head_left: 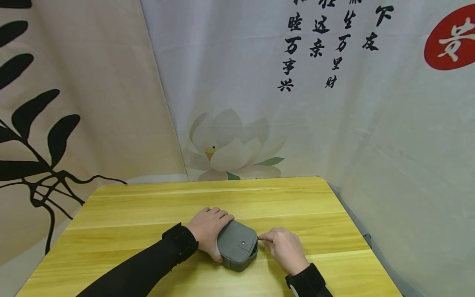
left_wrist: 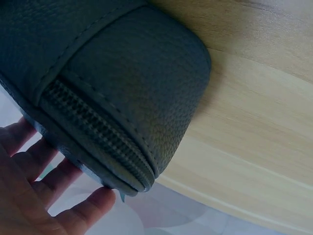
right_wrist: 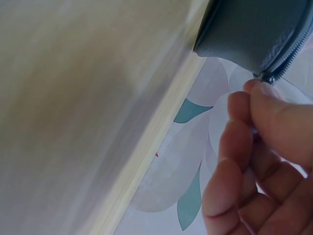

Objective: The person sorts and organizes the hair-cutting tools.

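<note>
A grey leather-like zip pouch (head_left: 237, 243) sits on the table, a small snap button on its top flap. My left hand (head_left: 209, 231) grips its left side, fingers over the far edge and thumb at the near side. In the left wrist view, the zipper (left_wrist: 98, 127) runs closed along that end of the pouch. On the other side, my right hand (head_left: 285, 251) pinches the zipper pull (right_wrist: 266, 77) between thumb and index finger. Near it the zipper's teeth are parted in the head view, leaving a dark gap; the inside cannot be made out.
The yellow wood-grain table (head_left: 148, 210) has rounded far corners. Behind it hangs a pale cloth (head_left: 252, 74) printed with a lotus and dark characters. A beige cloth with black leaf prints (head_left: 63, 136) is at the left.
</note>
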`<control>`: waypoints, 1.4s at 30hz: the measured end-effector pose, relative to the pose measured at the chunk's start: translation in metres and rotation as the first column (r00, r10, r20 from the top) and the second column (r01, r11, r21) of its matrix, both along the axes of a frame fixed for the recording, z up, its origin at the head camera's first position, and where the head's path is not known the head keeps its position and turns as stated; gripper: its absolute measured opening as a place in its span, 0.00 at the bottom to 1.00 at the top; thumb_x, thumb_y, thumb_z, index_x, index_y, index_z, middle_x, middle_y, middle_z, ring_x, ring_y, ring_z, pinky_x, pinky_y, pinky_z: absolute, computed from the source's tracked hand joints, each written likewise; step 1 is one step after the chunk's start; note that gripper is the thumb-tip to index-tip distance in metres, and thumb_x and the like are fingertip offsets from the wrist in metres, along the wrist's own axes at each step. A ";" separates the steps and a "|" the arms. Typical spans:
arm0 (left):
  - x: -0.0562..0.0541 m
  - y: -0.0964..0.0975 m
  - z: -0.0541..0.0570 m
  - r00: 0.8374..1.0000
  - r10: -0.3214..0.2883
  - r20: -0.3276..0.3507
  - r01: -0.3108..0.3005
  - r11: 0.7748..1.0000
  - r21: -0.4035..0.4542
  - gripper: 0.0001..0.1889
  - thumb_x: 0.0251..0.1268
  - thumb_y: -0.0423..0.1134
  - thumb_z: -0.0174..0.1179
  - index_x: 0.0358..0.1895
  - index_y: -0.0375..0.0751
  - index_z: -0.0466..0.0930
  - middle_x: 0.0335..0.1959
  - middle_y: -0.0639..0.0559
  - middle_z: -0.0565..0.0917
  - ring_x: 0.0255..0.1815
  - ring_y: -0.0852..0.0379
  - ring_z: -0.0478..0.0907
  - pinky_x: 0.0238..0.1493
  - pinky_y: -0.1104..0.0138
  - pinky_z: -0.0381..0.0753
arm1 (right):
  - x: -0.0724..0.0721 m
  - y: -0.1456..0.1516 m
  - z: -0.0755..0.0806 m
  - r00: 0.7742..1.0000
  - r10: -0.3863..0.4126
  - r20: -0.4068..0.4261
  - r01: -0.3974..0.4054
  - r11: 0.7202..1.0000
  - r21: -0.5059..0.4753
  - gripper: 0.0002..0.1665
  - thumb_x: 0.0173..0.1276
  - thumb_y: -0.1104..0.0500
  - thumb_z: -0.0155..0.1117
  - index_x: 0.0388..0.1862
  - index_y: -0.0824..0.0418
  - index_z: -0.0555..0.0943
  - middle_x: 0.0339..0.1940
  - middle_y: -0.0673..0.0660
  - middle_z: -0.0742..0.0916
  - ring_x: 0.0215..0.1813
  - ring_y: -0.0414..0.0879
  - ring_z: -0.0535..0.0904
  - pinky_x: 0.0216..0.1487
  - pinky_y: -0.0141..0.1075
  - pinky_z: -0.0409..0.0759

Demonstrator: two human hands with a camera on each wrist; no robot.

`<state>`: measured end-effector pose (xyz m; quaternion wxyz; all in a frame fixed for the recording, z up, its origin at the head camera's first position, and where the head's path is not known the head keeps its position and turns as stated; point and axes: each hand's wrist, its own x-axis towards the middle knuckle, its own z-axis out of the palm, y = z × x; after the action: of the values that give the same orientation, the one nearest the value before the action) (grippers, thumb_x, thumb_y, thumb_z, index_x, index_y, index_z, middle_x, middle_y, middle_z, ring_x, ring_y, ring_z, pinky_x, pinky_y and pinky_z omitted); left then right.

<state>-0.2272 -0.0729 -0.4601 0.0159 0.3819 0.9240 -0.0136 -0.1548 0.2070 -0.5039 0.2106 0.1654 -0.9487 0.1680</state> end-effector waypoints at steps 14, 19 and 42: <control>0.002 0.000 -0.002 1.000 0.022 -0.019 -0.022 1.000 0.007 0.65 0.29 0.79 0.80 0.78 0.52 0.71 0.68 0.51 0.81 0.67 0.49 0.78 0.68 0.47 0.81 | 0.003 -0.001 0.003 0.997 0.043 0.060 -0.041 0.999 -0.030 0.12 0.63 0.63 0.81 0.40 0.46 0.95 0.31 0.42 0.91 0.34 0.37 0.87 0.31 0.29 0.80; 0.002 0.001 -0.003 0.999 0.018 -0.038 -0.018 1.000 0.003 0.65 0.29 0.80 0.79 0.77 0.52 0.72 0.67 0.51 0.82 0.66 0.49 0.79 0.66 0.46 0.82 | 0.002 0.000 0.002 0.997 0.054 0.049 -0.052 0.998 -0.035 0.11 0.62 0.63 0.81 0.39 0.47 0.95 0.30 0.43 0.91 0.33 0.36 0.86 0.30 0.28 0.79; 0.005 0.014 -0.010 0.966 0.243 -0.091 -0.245 0.970 -0.011 0.66 0.25 0.91 0.68 0.66 0.41 0.80 0.49 0.44 0.87 0.51 0.45 0.81 0.60 0.48 0.82 | 0.006 -0.001 0.008 0.970 0.204 0.132 -0.194 0.977 -0.085 0.07 0.68 0.64 0.77 0.41 0.54 0.95 0.34 0.47 0.93 0.35 0.36 0.87 0.33 0.28 0.83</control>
<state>-0.2225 -0.0585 -0.4702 -0.0196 0.2642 0.9635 -0.0385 -0.1486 0.2058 -0.4959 0.1315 0.2400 -0.9331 0.2332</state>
